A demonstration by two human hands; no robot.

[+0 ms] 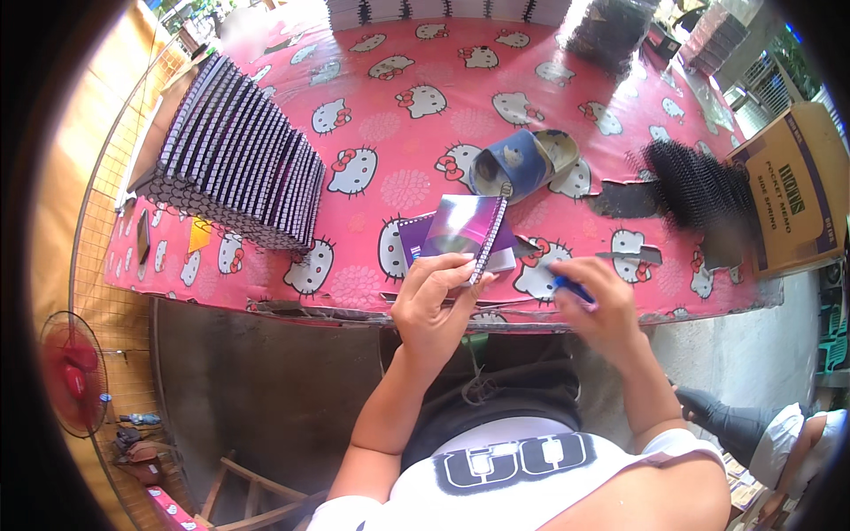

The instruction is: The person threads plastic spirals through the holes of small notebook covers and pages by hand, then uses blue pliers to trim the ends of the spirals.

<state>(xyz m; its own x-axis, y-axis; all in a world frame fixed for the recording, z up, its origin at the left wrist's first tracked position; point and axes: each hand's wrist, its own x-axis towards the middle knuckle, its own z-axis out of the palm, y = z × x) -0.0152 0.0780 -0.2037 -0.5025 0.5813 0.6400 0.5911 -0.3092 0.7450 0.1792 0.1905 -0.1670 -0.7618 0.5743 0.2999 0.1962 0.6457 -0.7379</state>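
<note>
My left hand (pixel 434 301) pinches the lower edge of a small purple spiral notebook (pixel 460 226), its wire binding along the right side. Beneath it, other purple notebooks (pixel 411 237) lie on the table near the front edge. My right hand (pixel 602 305) is closed around a small blue-handled tool (pixel 574 288), to the right of the notebook and apart from it. Motion blurs this hand, so the tool's kind is unclear. Just beyond the notebook, a blue clog-style sandal (pixel 513 165) rests on the table.
A tall stack of spiral notebooks (pixel 235 159) stands at left. Black wire spirals (pixel 695 190) lie at right beside a cardboard box (pixel 790 190). The pink cat-patterned table cover (pixel 381 128) has torn patches. More notebooks (pixel 452 9) line the far edge. Another person (pixel 770 434) is at lower right.
</note>
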